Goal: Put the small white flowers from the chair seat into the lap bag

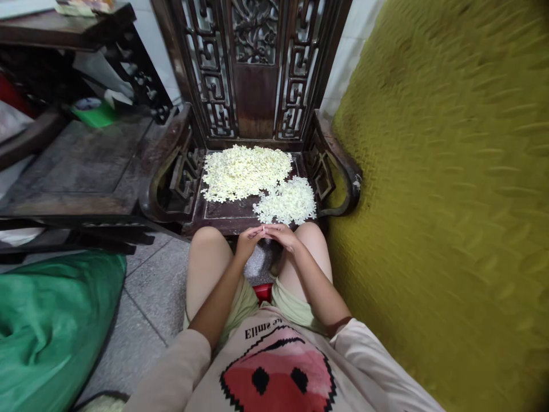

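Both hands meet at the fingertips just in front of the chair seat [234, 213], above my knees. My left hand [249, 239] is closed in a pinch, and my right hand [282, 233] is closed against it from the other side. Between the fingertips shows a small white speck, too small to name. On the dark wooden seat lies a wide pile of cream-yellow flowers [244, 171]. A smaller pile of whiter flowers [288, 201] sits nearer to me at the right, just beyond my right hand.
Carved armrests [165, 171] flank the seat. Close on the right rises a yellow-green textured surface [437, 200]. At left stand a wooden bench [77, 166] with a green tape roll [94, 113] and, below, a green sack [55, 320] on the tiled floor.
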The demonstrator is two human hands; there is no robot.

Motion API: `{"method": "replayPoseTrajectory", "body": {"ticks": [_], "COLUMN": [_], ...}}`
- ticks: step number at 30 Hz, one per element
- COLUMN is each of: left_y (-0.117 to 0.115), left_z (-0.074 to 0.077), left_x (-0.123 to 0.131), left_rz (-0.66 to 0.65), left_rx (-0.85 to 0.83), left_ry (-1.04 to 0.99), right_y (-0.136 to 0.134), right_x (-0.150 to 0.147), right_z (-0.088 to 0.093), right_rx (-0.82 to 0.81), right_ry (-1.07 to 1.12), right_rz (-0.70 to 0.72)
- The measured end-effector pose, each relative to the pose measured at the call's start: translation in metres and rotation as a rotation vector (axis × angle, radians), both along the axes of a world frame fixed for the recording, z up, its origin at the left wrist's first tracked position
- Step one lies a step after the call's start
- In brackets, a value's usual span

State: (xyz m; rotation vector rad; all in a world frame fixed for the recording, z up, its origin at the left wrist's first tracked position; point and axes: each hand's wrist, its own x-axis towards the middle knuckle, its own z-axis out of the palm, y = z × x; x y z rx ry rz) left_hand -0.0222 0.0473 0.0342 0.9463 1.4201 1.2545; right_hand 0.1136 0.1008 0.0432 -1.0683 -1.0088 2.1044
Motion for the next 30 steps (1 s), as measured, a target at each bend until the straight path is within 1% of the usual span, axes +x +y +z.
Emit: {"method": "replayPoseTrajectory", "body": {"ticks": [2, 5, 13, 16, 22, 30], "left_y": [0.0014, 0.0019, 0.0035, 0.0038, 0.0013, 0.0015], "left_z": [0.0003, 0.0001, 0.0005, -0.0008, -0.0011, -0.0058], "left_x": [0.0009, 0.0006, -0.0011, 0.0001, 0.0033, 0.0063], "left_rz": [0.014, 0.034, 0.047, 0.052, 0.090, 0.123], "left_rx": [-0.035, -0.062, -0.088, -0.069, 0.053, 0.065], "left_ry": [-0.087, -0.148, -0.170, -0.132, -0.017, 0.158], "right_y": [0.0005, 0.0018, 0.0028, 0.0025, 0.0040, 0.0032], "right_x": [0.0013, 0.0012, 0.0001, 0.0003, 0.0001, -0.0012], "right_z": [-0.0024, -0.0053, -0.0045, -0.0029, -0.0064, -0.0080], "right_rx": [0.009, 0.019, 0.036, 0.046, 0.037, 0.021], "right_ry": [-0.006, -0.006, 0.022, 0.011, 0.005, -0.017], "right_rz": [0.009, 0.028, 0.045, 0.047, 0.033, -0.013]}}
